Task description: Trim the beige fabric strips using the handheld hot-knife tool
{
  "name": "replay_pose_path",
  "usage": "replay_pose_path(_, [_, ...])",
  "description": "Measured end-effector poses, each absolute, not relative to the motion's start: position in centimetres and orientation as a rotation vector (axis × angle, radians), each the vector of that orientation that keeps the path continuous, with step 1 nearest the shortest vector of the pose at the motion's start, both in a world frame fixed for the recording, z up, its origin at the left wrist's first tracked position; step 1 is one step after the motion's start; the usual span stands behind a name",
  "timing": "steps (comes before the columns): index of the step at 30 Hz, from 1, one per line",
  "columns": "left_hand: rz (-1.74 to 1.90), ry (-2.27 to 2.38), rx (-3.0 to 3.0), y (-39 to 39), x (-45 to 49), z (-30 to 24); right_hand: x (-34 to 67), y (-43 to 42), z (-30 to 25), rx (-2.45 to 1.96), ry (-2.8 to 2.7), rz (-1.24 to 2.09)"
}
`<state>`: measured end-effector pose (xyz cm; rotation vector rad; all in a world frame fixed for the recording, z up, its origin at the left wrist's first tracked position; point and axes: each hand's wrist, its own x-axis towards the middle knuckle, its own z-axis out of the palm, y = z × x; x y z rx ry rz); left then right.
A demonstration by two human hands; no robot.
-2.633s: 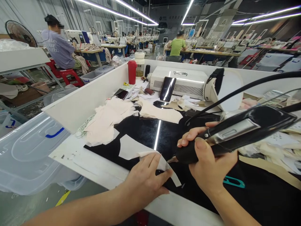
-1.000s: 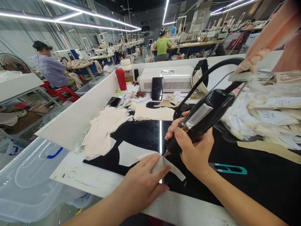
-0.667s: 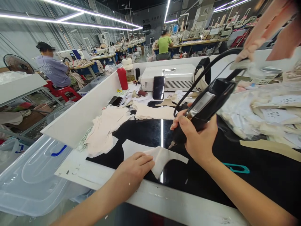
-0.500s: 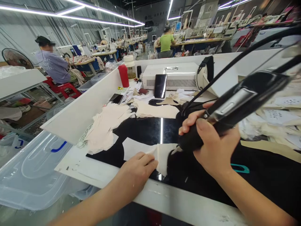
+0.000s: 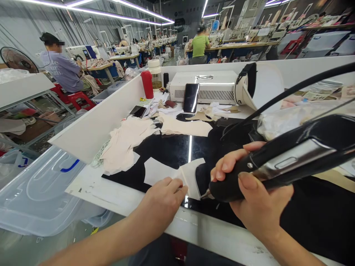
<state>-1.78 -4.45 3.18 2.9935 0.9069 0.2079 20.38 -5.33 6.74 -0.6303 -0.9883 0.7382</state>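
A pale fabric piece (image 5: pixel 161 171) with a seam across it lies on the black glossy work surface (image 5: pixel 169 147). My left hand (image 5: pixel 169 194) is closed at the piece's front edge, its fingertips pinching or pressing the cloth by the seam. In my right hand (image 5: pixel 255 188) is a black corded handheld power tool (image 5: pixel 294 155), gripped round its body with the thumb along the side. The tool's narrow metal tip (image 5: pixel 205 195) points left and sits at the lower right corner of the fabric; whether it touches the cloth I cannot tell.
Behind lie a stack of cream fabric pieces (image 5: pixel 185 126) and a pinkish cloth pile (image 5: pixel 124 142). A phone (image 5: pixel 191 98) leans on a white vented machine (image 5: pixel 202 87), with a red cup (image 5: pixel 146 85) to its left. The tool's cable (image 5: pixel 294 85) arches across the right side.
My right hand has brought the tool tip nearer to me along the fabric's right edge. The fabric's right end is turned slightly. My left hand stays at nearly the same spot.
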Motion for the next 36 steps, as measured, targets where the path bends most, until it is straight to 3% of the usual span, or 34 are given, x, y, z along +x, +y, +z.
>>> replay_pose_path(6, [0.230, 0.884, 3.136, -5.3, -1.5, 3.1, 20.2, -5.4, 6.4, -0.643, -0.976, 0.740])
replay_pose_path(11, [0.519, 1.008, 3.222, -6.6, -0.8, 2.8, 20.3, -5.5, 6.4, -0.648, -0.989, 0.729])
replay_pose_path(17, [0.859, 0.466, 3.141, -6.0, 0.8, 2.8, 20.3, -5.5, 6.5, -0.645, -1.012, 0.729])
replay_pose_path(30, [0.807, 0.467, 3.180, -4.2, -0.7, 1.6, 20.4, -5.9, 6.6, -0.642, -1.000, 0.757])
replay_pose_path(36, [0.958, 0.590, 3.064, -4.2, -0.4, 1.5, 20.4, -6.1, 6.9, -0.676, -0.987, 0.751])
